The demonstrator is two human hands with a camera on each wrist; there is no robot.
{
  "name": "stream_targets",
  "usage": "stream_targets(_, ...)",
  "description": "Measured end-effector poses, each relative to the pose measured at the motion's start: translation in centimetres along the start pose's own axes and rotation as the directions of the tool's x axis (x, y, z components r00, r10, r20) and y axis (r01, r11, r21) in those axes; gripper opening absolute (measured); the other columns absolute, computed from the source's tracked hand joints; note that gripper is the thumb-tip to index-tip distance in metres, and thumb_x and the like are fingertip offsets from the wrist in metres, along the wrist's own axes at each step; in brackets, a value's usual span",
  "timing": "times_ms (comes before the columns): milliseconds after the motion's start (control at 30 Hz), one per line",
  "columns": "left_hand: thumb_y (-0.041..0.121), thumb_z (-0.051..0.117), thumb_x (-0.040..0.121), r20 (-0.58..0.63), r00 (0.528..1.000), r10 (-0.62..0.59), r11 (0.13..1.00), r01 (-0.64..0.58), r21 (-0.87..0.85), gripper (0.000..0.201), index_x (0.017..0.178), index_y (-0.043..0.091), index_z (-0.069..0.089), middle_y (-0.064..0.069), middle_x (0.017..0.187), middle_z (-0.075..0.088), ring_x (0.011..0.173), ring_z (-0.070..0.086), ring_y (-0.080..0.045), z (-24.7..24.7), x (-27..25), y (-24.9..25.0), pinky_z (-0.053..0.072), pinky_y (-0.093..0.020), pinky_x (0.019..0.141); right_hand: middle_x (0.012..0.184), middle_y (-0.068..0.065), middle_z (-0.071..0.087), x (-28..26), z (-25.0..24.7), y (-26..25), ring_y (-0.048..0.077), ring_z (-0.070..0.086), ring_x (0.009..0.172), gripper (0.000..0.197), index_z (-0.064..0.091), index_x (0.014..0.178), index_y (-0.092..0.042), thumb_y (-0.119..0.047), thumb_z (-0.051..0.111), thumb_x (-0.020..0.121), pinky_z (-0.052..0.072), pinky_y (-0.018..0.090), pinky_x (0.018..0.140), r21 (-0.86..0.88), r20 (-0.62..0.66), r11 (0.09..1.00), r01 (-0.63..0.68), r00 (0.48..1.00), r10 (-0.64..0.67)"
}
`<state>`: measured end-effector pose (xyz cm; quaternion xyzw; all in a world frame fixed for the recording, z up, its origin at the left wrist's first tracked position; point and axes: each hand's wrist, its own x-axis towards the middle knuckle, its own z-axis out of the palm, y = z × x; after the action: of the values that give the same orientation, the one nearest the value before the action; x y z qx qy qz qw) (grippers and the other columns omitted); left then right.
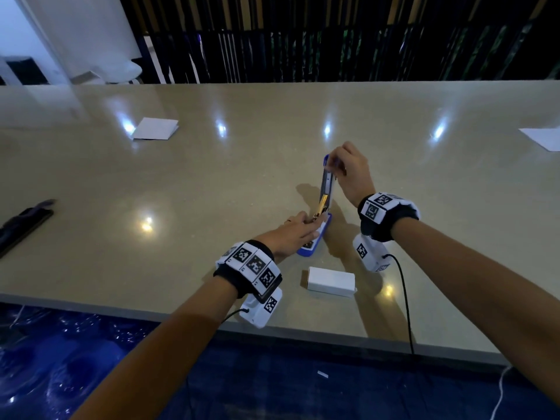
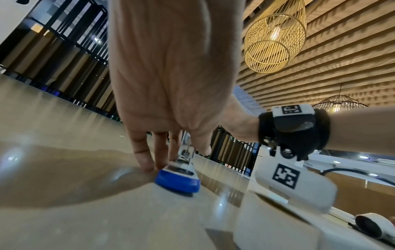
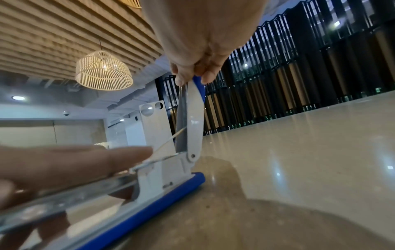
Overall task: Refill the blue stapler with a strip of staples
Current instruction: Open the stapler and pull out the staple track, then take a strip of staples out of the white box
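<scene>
The blue stapler (image 1: 313, 237) lies on the beige table (image 1: 212, 183) with its blue-and-white lid (image 1: 327, 183) swung up almost vertical. My right hand (image 1: 331, 165) pinches the tip of that lid (image 3: 192, 118) from above. My left hand (image 1: 309, 225) lies along the bare metal magazine (image 3: 64, 199), with straight fingers (image 3: 85, 160) on top reaching to the hinge and the thumb on the other side. In the left wrist view the stapler's blue front end (image 2: 177, 182) sits between my fingers (image 2: 145, 160) and thumb. A gold-lit metal piece (image 1: 321, 207) shows inside the lid. No loose staple strip can be made out.
A small white box (image 1: 331, 281) lies just in front of the stapler, near the table's front edge (image 1: 303, 331). Folded white paper (image 1: 156, 128) sits far left, another sheet (image 1: 542, 137) far right. A dark flat object (image 1: 24, 222) lies at the left edge.
</scene>
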<state>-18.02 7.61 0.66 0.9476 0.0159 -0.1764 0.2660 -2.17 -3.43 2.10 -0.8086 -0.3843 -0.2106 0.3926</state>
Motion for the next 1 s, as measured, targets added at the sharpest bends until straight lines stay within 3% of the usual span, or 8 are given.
stream_targets(167, 0.031, 0.025, 0.105, -0.014, 1.000, 0.001, 1.000, -0.001, 0.010, 0.051, 0.154, 0.025, 0.013, -0.014, 0.129, 0.037, 0.119, 0.039, -0.029, 0.2, -0.1, 0.3, 0.031, -0.035, 0.107, 0.103, 0.023, 0.053, -0.6, 0.4, 2.9, 0.036, 0.058, 0.088, 0.020, 0.064, 0.104, 0.002, 0.002, 0.059, 0.085, 0.048, 0.042, 0.081, -0.108, 0.174, 0.990, -0.087, 0.979, 0.105)
stream_targets(300, 0.032, 0.027, 0.104, -0.015, 1.000, 0.005, 1.000, -0.005, -0.010, 0.051, 0.154, 0.024, 0.017, -0.011, 0.130, 0.037, 0.122, 0.038, -0.028, 0.2, 0.0, 0.2, 0.030, -0.035, 0.109, 0.137, 0.013, 0.041, -2.8, -0.1, 4.9, 0.037, 0.038, 0.122, 0.041, 0.041, 0.140, -0.022, -0.021, 0.035, 0.100, 0.038, 0.048, 0.099, -0.477, 0.505, 0.872, -0.112, 0.777, 0.376)
stream_targets(400, 0.034, 0.029, 0.103, -0.020, 1.000, 0.008, 0.999, -0.009, -0.035, 0.050, 0.153, 0.031, 0.019, -0.009, 0.128, 0.037, 0.121, 0.037, -0.025, 0.3, 0.0, 0.1, 0.028, -0.033, 0.109, 0.147, 0.006, 0.032, -3.2, -0.6, 5.0, 0.036, 0.030, 0.129, 0.044, 0.027, 0.145, -0.030, -0.029, 0.028, 0.101, 0.032, 0.050, 0.105, -0.492, 0.564, 0.862, -0.123, 0.709, 0.423)
stream_targets(567, 0.036, 0.034, 0.102, -0.046, 0.998, 0.034, 0.997, -0.037, -0.067, 0.048, 0.150, 0.036, 0.027, -0.004, 0.121, 0.037, 0.118, 0.035, -0.022, 0.2, -0.2, -0.1, 0.027, -0.037, 0.114, 0.154, 0.005, 0.024, -3.4, -0.4, 4.6, 0.036, 0.025, 0.135, 0.047, 0.019, 0.147, -0.030, -0.030, 0.026, 0.101, 0.027, 0.053, 0.109, -0.478, 0.583, 0.863, -0.162, 0.677, 0.450)
stream_targets(667, 0.038, 0.037, 0.101, -0.067, 0.996, 0.060, 0.997, -0.056, 0.051, 0.053, 0.152, 0.032, 0.023, -0.003, 0.144, 0.029, 0.130, 0.028, -0.027, 0.4, -0.5, -0.1, 0.026, -0.041, 0.114, 0.155, 0.002, 0.022, -3.8, -0.7, 4.4, 0.036, 0.025, 0.136, 0.049, 0.015, 0.149, -0.030, -0.031, 0.025, 0.101, 0.027, 0.053, 0.110, -0.457, 0.594, 0.871, -0.182, 0.666, 0.451)
stream_targets(833, 0.042, 0.050, 0.094, -0.296, 0.925, 0.240, 0.969, -0.209, 0.134, 0.050, 0.142, 0.029, 0.042, 0.006, 0.148, 0.024, 0.133, 0.026, -0.019, 1.1, -2.0, 0.8, 0.026, -0.039, 0.110, 0.155, 0.003, 0.022, -4.2, -1.9, 3.4, 0.034, 0.024, 0.135, 0.049, 0.020, 0.148, -0.025, -0.029, 0.030, 0.101, 0.025, 0.051, 0.109, -0.440, 0.585, 0.873, -0.210, 0.670, 0.457)
stream_targets(900, 0.048, 0.055, 0.090, -0.220, 0.926, 0.306, 0.951, -0.286, 0.117, 0.047, 0.132, 0.028, 0.051, 0.007, 0.138, 0.036, 0.128, 0.033, -0.014, 1.2, -2.7, 1.0, 0.026, -0.038, 0.111, 0.154, 0.003, 0.023, -4.2, -2.6, 2.8, 0.033, 0.024, 0.135, 0.049, 0.023, 0.148, -0.023, -0.027, 0.032, 0.100, 0.025, 0.051, 0.109, -0.418, 0.582, 0.885, -0.205, 0.688, 0.434)
stream_targets(1000, 0.062, 0.060, 0.079, 0.005, 0.935, 0.354, 0.873, -0.332, 0.357, 0.060, 0.128, 0.028, 0.053, 0.009, 0.127, 0.048, 0.120, 0.039, -0.009, 2.0, -3.1, 0.8, 0.020, -0.035, 0.108, 0.148, 0.006, 0.032, -4.2, -3.4, 2.4, 0.034, 0.028, 0.133, 0.043, 0.036, 0.142, -0.017, -0.024, 0.035, 0.099, 0.027, 0.050, 0.108, -0.382, 0.568, 0.901, -0.206, 0.716, 0.405)
